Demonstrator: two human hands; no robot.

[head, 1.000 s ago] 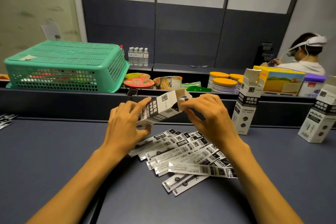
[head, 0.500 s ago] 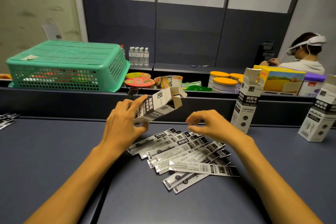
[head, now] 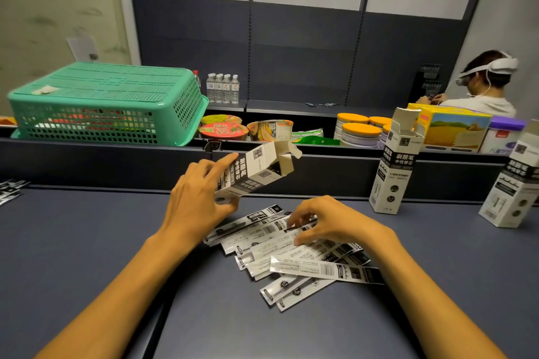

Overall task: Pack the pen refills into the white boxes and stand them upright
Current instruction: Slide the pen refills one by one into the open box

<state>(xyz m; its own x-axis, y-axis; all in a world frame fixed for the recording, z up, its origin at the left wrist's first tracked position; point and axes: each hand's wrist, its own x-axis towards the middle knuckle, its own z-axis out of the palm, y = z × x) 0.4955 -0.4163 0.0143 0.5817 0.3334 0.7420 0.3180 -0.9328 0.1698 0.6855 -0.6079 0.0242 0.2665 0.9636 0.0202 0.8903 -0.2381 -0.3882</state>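
My left hand [head: 201,198] grips a white box [head: 256,172] with black print, tilted above the table, its flaps open toward the right. Below it a fanned pile of wrapped pen refills [head: 294,256] lies on the dark table [head: 87,242]. My right hand [head: 326,223] rests on top of the pile, its fingertips curled onto the upper refills. Two more white boxes stand upright at the right, one [head: 398,163] with its lid flap up and one [head: 513,183] at the frame's edge.
A dark ledge [head: 116,160] runs behind the table. Beyond it sit an upturned green basket [head: 108,102], noodle bowls [head: 223,130], orange-lidded tubs [head: 360,131] and a yellow carton [head: 455,128]. Another person wearing a headset [head: 484,87] sits far right. More refills [head: 10,191] lie at the left edge.
My right hand left the box's open flaps and dropped down onto the refill pile. My left hand kept hold of the tilted box and raised its open end slightly.
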